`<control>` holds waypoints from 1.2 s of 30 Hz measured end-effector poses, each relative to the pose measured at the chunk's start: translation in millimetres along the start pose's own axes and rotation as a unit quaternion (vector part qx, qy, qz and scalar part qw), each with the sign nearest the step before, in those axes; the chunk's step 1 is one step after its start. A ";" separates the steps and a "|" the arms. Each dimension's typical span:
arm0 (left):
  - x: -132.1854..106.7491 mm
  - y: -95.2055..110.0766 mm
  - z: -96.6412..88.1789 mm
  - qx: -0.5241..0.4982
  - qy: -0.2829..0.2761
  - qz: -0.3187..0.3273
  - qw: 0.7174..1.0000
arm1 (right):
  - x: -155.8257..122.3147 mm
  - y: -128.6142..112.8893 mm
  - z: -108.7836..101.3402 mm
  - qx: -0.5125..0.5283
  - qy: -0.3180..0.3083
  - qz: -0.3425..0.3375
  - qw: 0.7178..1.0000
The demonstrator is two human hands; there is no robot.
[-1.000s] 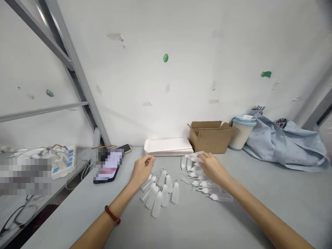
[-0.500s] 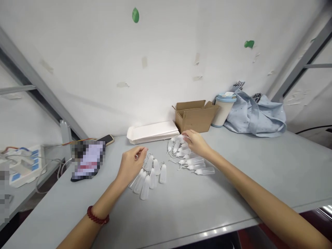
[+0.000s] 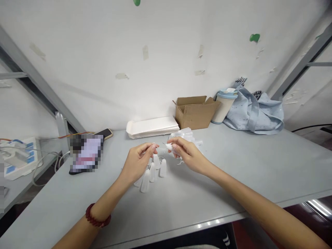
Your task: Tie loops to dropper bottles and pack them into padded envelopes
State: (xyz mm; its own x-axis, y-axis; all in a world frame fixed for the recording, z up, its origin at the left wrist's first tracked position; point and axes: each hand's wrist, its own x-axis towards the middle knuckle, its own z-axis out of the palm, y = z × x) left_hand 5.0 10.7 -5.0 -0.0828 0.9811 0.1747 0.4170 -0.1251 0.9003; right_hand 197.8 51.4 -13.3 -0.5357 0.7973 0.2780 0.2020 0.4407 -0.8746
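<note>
My right hand (image 3: 187, 155) is closed around a small translucent plastic squeeze bottle (image 3: 169, 146), its tip pointing left. My left hand (image 3: 137, 162) is pinched at that tip, on a tiny cap or thread I cannot make out. Both hands hover just above the grey table (image 3: 233, 180). Under my left hand lies a cluster of several similar white bottles (image 3: 153, 171). Behind my right hand sits another heap of clear bottles (image 3: 185, 133), partly hidden by the hand.
A stack of white flat trays (image 3: 151, 126), an open cardboard box (image 3: 194, 112), a lidded cup (image 3: 224, 105) and a blue cloth (image 3: 255, 110) line the wall. A phone and a blurred object (image 3: 85, 152) lie at left. The table's front edge runs near my arms.
My right hand lifted a bottle from the right-hand heap and brought it toward the middle. My left hand rose to meet its tip. The camera tilted slightly down.
</note>
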 end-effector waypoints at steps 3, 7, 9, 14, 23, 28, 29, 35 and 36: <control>-1.1 -1.0 -2.3 -0.017 0.014 0.008 1.000 | -1.0 -3.2 2.5 0.013 0.000 0.022 1.000; -3.1 1.9 -4.0 -0.032 0.018 0.010 0.999 | -2.1 -5.3 5.3 0.040 -0.005 0.050 0.998; -4.1 3.8 -5.0 -0.047 0.014 0.005 0.999 | -3.3 -7.0 5.4 0.042 -0.004 0.041 0.998; -5.8 6.8 -7.7 -0.101 -0.010 0.002 0.995 | -8.0 -14.9 1.9 0.015 0.010 0.005 1.000; -7.8 10.5 -2.3 -0.142 -0.044 -0.033 0.988 | -11.5 -15.8 6.2 -0.036 0.029 -0.041 0.998; -7.4 7.2 0.2 -0.208 -0.047 -0.074 0.974 | -13.4 -15.6 9.3 -0.079 0.028 -0.079 0.993; -7.6 6.5 0.3 -0.213 -0.046 -0.075 0.973 | -13.3 -15.2 9.6 -0.079 0.028 -0.084 0.993; -8.6 2.9 -1.4 -0.219 -0.073 -0.072 0.970 | -12.2 -13.2 10.0 -0.078 0.025 -0.096 0.992; -8.8 2.9 -1.6 -0.224 -0.075 -0.076 0.969 | -12.2 -13.2 9.9 -0.081 0.022 -0.095 0.992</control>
State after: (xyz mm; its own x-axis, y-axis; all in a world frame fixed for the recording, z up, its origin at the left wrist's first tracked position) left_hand 5.5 1.4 -3.4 0.0338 0.9994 -0.0022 -0.0266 0.0031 0.9996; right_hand 193.5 31.8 -9.1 -0.5406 0.7093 0.4523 0.2322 0.6426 -0.7302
